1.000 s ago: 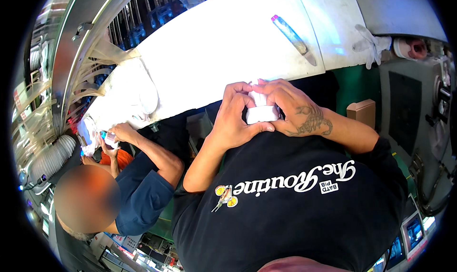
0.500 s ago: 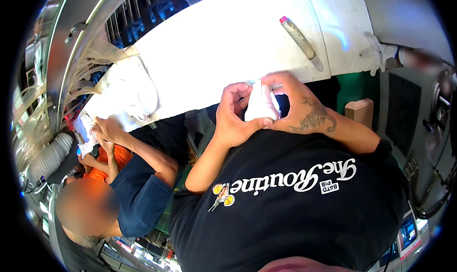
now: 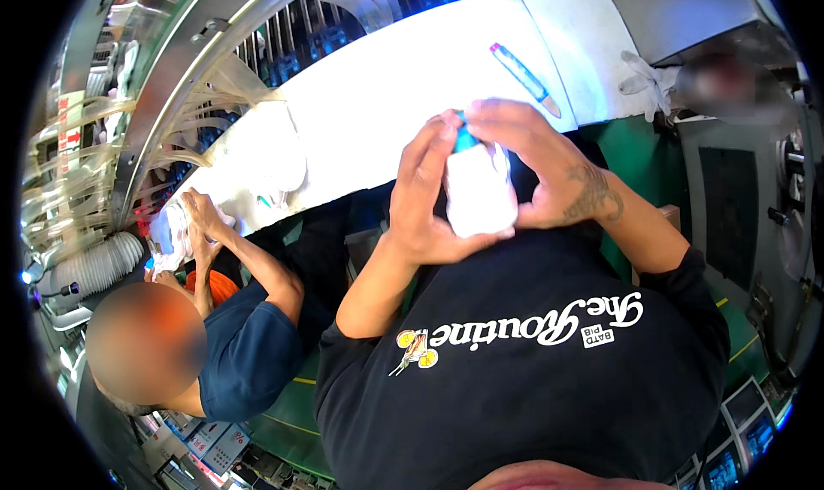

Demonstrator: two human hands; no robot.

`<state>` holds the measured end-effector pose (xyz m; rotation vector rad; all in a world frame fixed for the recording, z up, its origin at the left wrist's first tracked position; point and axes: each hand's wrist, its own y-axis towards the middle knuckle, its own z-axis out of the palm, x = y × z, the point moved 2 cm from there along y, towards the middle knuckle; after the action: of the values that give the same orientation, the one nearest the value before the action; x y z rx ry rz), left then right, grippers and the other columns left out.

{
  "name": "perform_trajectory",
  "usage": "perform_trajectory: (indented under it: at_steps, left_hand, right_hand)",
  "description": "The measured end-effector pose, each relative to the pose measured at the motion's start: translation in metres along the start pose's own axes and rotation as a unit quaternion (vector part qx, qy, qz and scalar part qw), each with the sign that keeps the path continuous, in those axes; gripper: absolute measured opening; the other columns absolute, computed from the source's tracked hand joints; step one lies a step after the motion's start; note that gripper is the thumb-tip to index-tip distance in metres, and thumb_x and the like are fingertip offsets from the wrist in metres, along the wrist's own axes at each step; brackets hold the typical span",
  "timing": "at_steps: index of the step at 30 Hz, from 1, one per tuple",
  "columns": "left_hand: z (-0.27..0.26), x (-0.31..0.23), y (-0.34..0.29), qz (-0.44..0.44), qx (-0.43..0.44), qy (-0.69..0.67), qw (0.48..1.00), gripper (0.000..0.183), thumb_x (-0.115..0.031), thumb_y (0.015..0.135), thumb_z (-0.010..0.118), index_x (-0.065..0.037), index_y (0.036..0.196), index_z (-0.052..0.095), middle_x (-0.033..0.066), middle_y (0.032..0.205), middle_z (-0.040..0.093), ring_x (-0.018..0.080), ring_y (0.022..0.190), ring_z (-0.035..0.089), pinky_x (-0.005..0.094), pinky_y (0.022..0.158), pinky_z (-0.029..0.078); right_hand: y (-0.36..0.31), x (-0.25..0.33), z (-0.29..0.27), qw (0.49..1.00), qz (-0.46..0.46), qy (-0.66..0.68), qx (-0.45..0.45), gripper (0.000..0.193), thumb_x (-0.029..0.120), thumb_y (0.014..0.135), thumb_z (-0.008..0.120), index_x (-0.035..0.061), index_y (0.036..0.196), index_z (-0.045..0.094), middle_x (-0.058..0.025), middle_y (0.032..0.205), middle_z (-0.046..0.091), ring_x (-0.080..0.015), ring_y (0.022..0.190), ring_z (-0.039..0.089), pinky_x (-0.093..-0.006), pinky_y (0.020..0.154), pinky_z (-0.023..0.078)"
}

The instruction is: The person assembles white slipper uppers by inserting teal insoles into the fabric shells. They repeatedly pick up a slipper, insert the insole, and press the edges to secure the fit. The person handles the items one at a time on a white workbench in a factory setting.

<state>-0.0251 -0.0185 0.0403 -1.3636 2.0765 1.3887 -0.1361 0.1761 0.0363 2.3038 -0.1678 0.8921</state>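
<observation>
Between my two hands, in front of my chest, is a white rounded item with a blue part at its far end [image 3: 481,194]. It is overexposed, so its kind is hard to make out. My left hand [image 3: 427,196] curves around its left side, with the thumb along its near edge and the fingertips at the blue end. From the right, my right hand [image 3: 536,164] has its fingers at that same end and its thumb by the near right corner. Past my hands, a knife [image 3: 525,78] with a pink-tipped handle lies on the white table [image 3: 403,87].
A white glove [image 3: 645,80] lies at the table's right end. To my left a co-worker [image 3: 257,335] in a dark shirt handles white cloth [image 3: 174,234] at the table edge. White material [image 3: 266,160] rests between us. Machine bars [image 3: 300,31] stand beyond the table.
The white item has been turned or spread, showing a broader white face and the blue end. My right-hand fingers have straightened. The whole view has shifted slightly.
</observation>
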Motion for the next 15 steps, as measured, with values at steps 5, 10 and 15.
perform_trajectory:
  at_steps: [5, 10, 15]
  left_hand:
    - [0.008, 0.041, -0.012, -0.009, -0.007, 0.002, 1.000, 0.112, -0.036, 0.066, 0.106, -0.004, 0.156, 0.048, 0.0262, 0.160, 0.044, 0.0406, 0.148, 0.050, 0.0499, 0.116, 0.050]
    - [0.012, 0.042, -0.014, -0.004, -0.033, -0.015, 0.999, 0.100, -0.034, 0.063, 0.106, -0.006, 0.147, 0.058, 0.0229, 0.155, 0.051, 0.0431, 0.143, 0.053, 0.0510, 0.111, 0.053]
    - [0.010, 0.042, -0.011, 0.002, -0.007, -0.026, 1.000, 0.105, -0.032, 0.063, 0.107, -0.006, 0.150, 0.054, 0.0235, 0.156, 0.047, 0.0390, 0.145, 0.052, 0.0489, 0.113, 0.052]
  right_hand:
    - [0.000, -0.038, 0.008, 0.961, 0.132, 0.218, 0.111, 0.113, 0.031, 0.077, 0.088, 0.0115, 0.172, 0.030, -0.0213, 0.180, 0.013, -0.0414, 0.166, 0.018, -0.0537, 0.131, 0.029]
    - [0.001, -0.054, 0.035, 0.935, 0.161, 0.296, 0.114, 0.121, 0.047, 0.080, 0.085, 0.0102, 0.175, 0.020, -0.0206, 0.182, 0.008, -0.0399, 0.168, 0.013, -0.0539, 0.133, 0.021]
    - [0.000, -0.061, 0.046, 0.934, 0.164, 0.300, 0.101, 0.121, 0.050, 0.079, 0.084, 0.0080, 0.173, 0.021, -0.0221, 0.177, 0.017, -0.0392, 0.167, 0.017, -0.0517, 0.133, 0.020]
